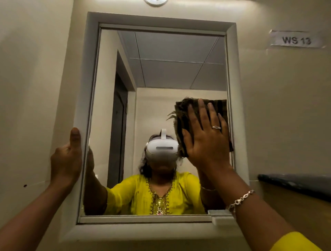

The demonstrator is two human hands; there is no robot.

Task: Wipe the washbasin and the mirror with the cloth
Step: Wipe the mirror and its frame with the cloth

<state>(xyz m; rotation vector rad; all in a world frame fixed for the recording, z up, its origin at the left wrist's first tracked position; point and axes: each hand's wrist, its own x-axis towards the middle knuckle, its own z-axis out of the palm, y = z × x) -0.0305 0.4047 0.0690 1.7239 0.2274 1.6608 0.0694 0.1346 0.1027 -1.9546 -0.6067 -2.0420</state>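
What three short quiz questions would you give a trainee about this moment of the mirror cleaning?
1. True or false: the right hand presses the cloth flat on the mirror with straight fingers.
2. The left hand grips: A) the frame at the mirror's left side; B) a spray bottle; C) the cloth.
3. Fill in: the wall label reads ____.
Key: 1 true; 2 A; 3 WS 13.

White label (295, 40) reading "WS 13" stuck high on beige wall (35, 71), upper right. Round white fixture (155, 2) at top edge. Dark ledge (295, 184) at right. Small dark spot (25, 185) lower left.
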